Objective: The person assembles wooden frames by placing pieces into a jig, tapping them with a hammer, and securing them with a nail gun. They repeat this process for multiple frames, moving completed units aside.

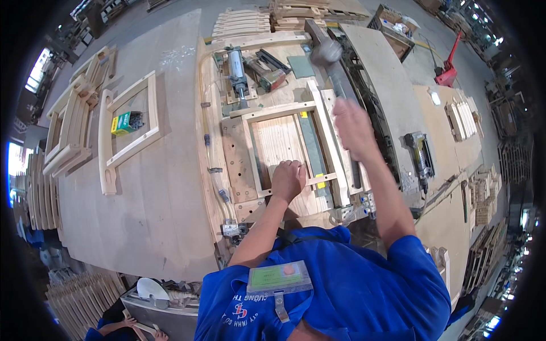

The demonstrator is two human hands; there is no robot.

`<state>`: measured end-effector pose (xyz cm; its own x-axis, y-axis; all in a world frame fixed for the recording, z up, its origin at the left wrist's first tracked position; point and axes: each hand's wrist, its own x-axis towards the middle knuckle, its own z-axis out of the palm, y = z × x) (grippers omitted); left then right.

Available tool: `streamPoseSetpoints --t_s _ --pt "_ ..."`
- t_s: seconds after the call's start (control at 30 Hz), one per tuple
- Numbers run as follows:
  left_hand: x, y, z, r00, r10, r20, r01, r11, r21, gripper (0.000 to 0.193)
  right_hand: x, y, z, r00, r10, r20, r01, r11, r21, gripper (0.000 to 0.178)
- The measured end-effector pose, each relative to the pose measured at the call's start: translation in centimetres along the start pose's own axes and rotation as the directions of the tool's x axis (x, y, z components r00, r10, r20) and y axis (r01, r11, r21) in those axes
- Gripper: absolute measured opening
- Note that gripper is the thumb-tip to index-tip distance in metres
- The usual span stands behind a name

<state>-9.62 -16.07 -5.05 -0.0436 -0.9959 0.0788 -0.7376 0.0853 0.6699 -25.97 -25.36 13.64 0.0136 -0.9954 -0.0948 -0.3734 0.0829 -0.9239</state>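
Mallet (328, 54) raised in right hand (351, 129), fist closed round its handle. Left hand (288, 179) presses flat, fingers curled, on wooden frame (318, 113) near worktop (142, 216) front edge.

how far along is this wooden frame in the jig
Looks done: the frame's rails sit laid out as a rectangle in the clamping jig, and a finished-looking frame lies on the table to the left. In hand: the left hand presses the near rail while the right hand holds a mallet raised. Left: probably tapping joints tight; whether they are closed cannot be told. The nail gun lies untouched.
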Motion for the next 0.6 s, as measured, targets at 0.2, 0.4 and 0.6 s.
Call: streamPoseSetpoints --t_s 0.2,0.4,0.6 --pt "-0.2 0.5 0.6 0.999 -0.009 -0.035 0.009 1.0 -0.013 0.023 -9.6 -0.3 -6.2 0.909 -0.392 -0.139 0.416 0.859 0.299 0.047" --pt "0.3 1.0 0.4 0.999 0.051 0.007 -0.051 0.999 -0.003 0.027 -19.8 15.9 -3.8 0.966 0.241 0.089 -0.21 0.941 -0.267 0.041" --pt "0.5 1.2 0.1 0.996 -0.013 0.088 0.008 0.998 0.064 0.031 -12.1 6.4 -5.7 0.981 0.185 -0.063 -0.176 0.976 0.127 0.037"
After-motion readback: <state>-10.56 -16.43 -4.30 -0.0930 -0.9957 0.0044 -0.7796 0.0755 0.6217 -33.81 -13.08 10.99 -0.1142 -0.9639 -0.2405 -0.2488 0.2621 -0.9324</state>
